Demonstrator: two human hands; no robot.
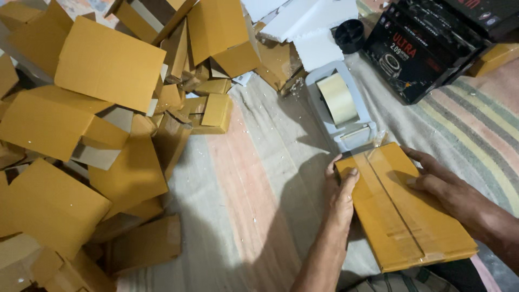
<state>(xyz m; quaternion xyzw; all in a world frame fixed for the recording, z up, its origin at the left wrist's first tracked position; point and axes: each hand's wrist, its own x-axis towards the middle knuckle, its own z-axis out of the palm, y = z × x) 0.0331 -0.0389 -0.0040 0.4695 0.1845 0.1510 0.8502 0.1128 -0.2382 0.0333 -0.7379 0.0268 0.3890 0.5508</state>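
Two hands rest on one flat yellow-brown cardboard box [403, 208], which lies low and right of centre in the head view on a pale striped cloth [259, 178] spread over the floor. A strip of clear tape [386, 200] runs lengthwise down the middle of the box, from its far edge toward the near one. The left hand [339, 196] grips the box's left edge near the far corner, thumb pressed on the top face and fingers curled around the side. The right hand [435, 178] lies open and flat on the right half of the top face, fingers stretched toward the tape strip and holding nothing. Just beyond the box's far edge, touching or nearly so, stands a grey tape dispenser [340, 105] carrying a broad roll of pale tape [337, 98]. Farther back lie white foam pieces [308, 30] and a small black round part [350, 35], and to the right of those sits a black printed carton [416, 51] with red and white markings. Across the whole left side, well apart from the hands, a loose heap of matching cardboard boxes [92, 124] is piled up, some folded shut and some with flaps open.
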